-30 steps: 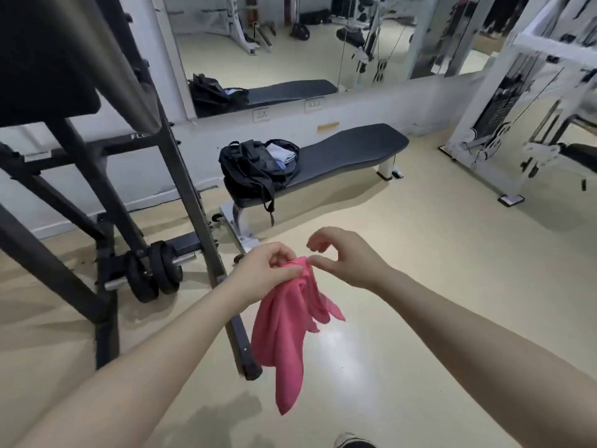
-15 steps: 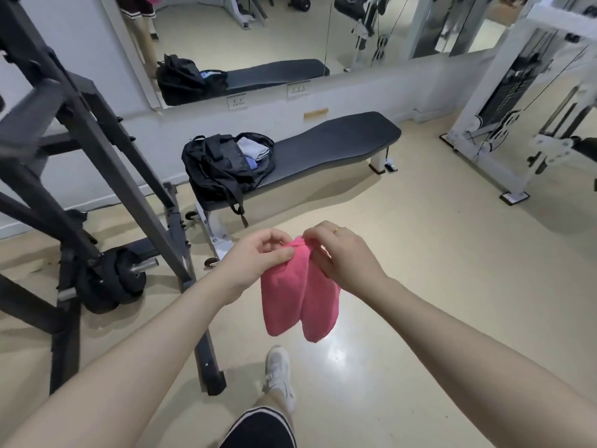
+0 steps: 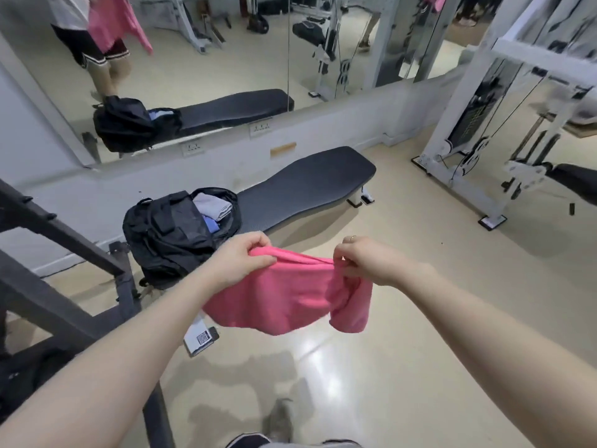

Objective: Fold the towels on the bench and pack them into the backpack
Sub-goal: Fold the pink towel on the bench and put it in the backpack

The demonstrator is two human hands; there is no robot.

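A pink towel (image 3: 284,299) hangs stretched between my two hands in front of me, above the floor. My left hand (image 3: 239,257) pinches its upper left corner and my right hand (image 3: 365,258) pinches the upper right one, where the cloth bunches and droops. Beyond it, a black backpack (image 3: 168,234) lies open on the near end of a black padded bench (image 3: 307,185). Folded grey and blue towels (image 3: 211,208) show inside the backpack's mouth.
A dark steel rack frame (image 3: 64,253) slants across the left side, close to my left arm. A white cable machine (image 3: 478,124) stands at the right. A wall mirror (image 3: 226,59) runs behind the bench. The floor is pale and glossy; my shoe (image 3: 281,425) is below.
My hands have drawn apart, spreading the pink towel wide where it earlier hung doubled between them. I have come closer to the bench and backpack.
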